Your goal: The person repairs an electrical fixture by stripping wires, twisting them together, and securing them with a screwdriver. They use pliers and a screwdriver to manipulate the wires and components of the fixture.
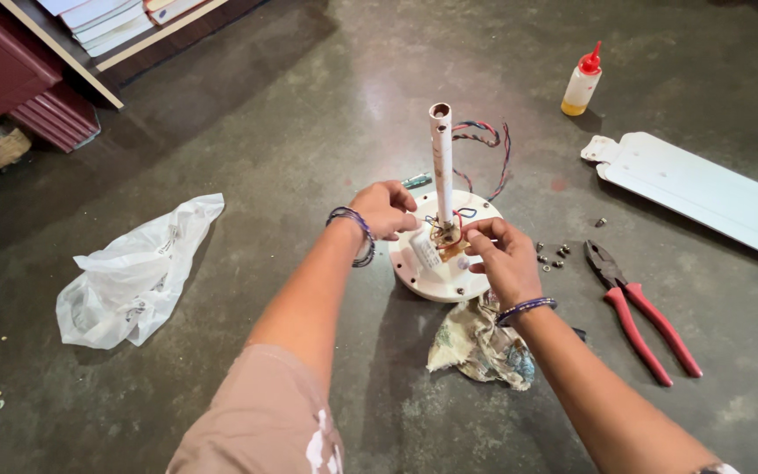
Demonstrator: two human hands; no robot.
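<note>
Both hands are on a white round fan motor (439,274) that sits on the floor (309,132), with a white rod (441,158) standing up from it. The left hand (385,209) curls on the motor's edge and holds it steady. The right hand (500,254) pinches the small wires (451,230) at the rod's bottom. It is best to hold the motor firm and pull the wires softly. Red pliers (647,318) and little screws (552,256) lie just right of the right hand. A rag (477,347) lies under that wrist.
</note>
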